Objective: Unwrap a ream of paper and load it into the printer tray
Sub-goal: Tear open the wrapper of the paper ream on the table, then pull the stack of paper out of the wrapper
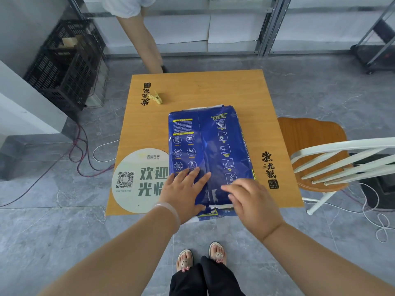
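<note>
Bottom centre of frame: two feet in sandals (201, 258), each sandal carrying a small animal figure. Above them, two bare forearms reach up-frame. Left hand (185, 192), pale bangle (171, 211) at the wrist, lies flat with fingers spread on the near end of the ream of paper (210, 154), thumb at the near edge; nothing gripped. Right hand (251, 202) rests on the near right corner, fingers loosely curled over the wrapper; whether it pinches the wrapper cannot be told.

One ream, blue wrapper still on, lying flat at mid-frame on the wooden table (213, 90), its near end overhanging the table edge. Legible on its right side: "COPY PAPER"; upper panel: "Trouble free use". Yellow headings and icon rows too small to read.

Left of the ream: one round sticker (136, 180) with a QR code, "美团外卖" and "欢迎光临", partly covered. Upper left of the table: one yellow clothes peg (156, 97). Right of frame: one wooden chair (316, 150). Top left: second person's arm (142, 41).
</note>
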`<state>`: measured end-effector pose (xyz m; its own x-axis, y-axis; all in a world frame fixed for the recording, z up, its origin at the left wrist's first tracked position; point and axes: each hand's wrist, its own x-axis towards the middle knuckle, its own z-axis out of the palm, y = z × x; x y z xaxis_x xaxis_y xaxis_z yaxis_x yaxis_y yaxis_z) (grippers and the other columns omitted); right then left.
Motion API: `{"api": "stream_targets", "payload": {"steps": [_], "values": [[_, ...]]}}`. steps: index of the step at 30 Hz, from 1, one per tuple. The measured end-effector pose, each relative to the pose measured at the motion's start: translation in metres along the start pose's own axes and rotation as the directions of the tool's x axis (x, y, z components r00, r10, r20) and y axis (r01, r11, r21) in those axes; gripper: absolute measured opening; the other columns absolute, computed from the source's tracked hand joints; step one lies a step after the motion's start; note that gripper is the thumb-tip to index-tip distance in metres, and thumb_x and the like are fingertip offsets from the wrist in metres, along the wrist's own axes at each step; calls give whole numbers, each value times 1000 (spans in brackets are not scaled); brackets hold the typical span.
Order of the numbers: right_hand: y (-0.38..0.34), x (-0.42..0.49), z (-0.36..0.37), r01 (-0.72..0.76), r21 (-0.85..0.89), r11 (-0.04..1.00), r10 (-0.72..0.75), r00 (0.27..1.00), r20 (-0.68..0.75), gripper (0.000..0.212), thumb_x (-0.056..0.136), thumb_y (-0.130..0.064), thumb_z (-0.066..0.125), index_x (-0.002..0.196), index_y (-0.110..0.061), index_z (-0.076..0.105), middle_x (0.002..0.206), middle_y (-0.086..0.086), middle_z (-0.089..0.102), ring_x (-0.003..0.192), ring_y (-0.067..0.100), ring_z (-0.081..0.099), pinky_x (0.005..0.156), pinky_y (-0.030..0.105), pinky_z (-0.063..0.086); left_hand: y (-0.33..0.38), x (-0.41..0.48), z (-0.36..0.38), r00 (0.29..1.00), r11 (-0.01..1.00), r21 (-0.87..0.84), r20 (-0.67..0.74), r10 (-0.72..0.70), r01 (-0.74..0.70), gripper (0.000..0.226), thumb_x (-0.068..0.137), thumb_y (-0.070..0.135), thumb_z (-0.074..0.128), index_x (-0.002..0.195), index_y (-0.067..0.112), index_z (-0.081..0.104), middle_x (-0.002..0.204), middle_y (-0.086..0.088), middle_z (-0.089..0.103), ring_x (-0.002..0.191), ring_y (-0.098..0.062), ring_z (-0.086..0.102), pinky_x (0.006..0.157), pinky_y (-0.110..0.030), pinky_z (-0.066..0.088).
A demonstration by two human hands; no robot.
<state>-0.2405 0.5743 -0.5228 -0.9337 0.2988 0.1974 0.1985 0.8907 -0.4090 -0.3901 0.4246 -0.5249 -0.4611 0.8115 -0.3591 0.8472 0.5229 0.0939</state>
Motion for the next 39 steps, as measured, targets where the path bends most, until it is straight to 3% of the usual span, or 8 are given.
{"api": "stream_targets", "payload": {"steps": [6, 17, 21, 24, 29, 31, 34, 39], "values": [[9, 8, 21, -16, -271, 962, 107, 940, 325, 79, 72, -52, 72, 141, -28, 43, 147, 3, 45, 137, 25, 40, 110, 42, 33, 1, -5, 18, 999, 1000, 2, -53, -9, 9, 90, 85, 60, 48, 150, 32, -6, 162, 5, -1, 149, -20, 2, 120, -43, -1], [16, 9, 21, -40, -224, 974, 99, 960, 262, 65, 77, -45, 71, 136, -33, 49, 144, -4, 50, 135, 21, 44, 105, 38, 39, -2, -6, 14, 997, 998, -63, -73, -30, 26, 77, 90, 54, 45, 151, 30, 6, 162, 9, 3, 149, -14, 3, 120, -35, -2], [19, 13, -4, -162, 25, 986, 150, 954, 260, 55, 91, -40, 56, 143, -33, 39, 141, -6, 51, 129, 16, 48, 101, 30, 41, -7, -15, 6, 987, 979, -203, -155, -45, 13, 71, 92, 49, 47, 151, 34, 11, 157, 10, 25, 145, -18, 24, 116, -35, 21], [19, 14, -21, -350, 173, 921, 320, 930, 179, 55, 93, -33, 54, 144, -35, 34, 126, -3, 61, 106, 18, 61, 81, 33, 51, -7, -25, -5, 944, 911, -411, -309, -114, -25, 72, 93, 35, 51, 148, 38, 4, 135, 2, 54, 118, -26, 55, 91, -37, 47], [25, 19, -36, -423, 219, 879, 412, 906, 95, 74, 91, -21, 60, 150, -34, 16, 142, 0, 48, 116, 20, 58, 88, 40, 53, -22, -29, -14, 857, 913, -405, -486, -172, -46, 95, 81, 5, 65, 145, 41, 4, 143, -11, 46, 110, -32, 60, 71, -38, 56], [27, 21, -35, -363, 140, 921, 358, 932, 57, 81, 87, -14, 63, 150, -32, 15, 149, 6, 38, 125, 24, 50, 88, 44, 54, -28, -25, -14, 855, 967, -254, -506, -112, -24, 82, 75, 1, 70, 141, 32, 33, 143, -17, 45, 109, -35, 60, 73, -42, 57], [37, 23, -29, -156, -141, 978, 154, 988, -26, 73, 72, 2, 72, 136, -23, 48, 146, 15, 42, 126, 33, 45, 93, 45, 49, -36, -22, -14, 867, 999, -42, -498, -11, -11, 43, 66, 9, 76, 104, 27, 70, 140, -10, 53, 119, -30, 50, 85, -46, 52], [54, 20, -29, 251, -415, 875, -229, 968, 103, 37, 76, -2, 55, 107, -13, 70, 144, 10, 49, 137, 29, 29, 114, 44, 11, -48, -21, -13, 844, 948, 285, -464, 269, -145, 16, 77, 23, 57, 80, 21, 72, 106, 3, 70, 119, -24, 47, 107, -47, 33]]}}
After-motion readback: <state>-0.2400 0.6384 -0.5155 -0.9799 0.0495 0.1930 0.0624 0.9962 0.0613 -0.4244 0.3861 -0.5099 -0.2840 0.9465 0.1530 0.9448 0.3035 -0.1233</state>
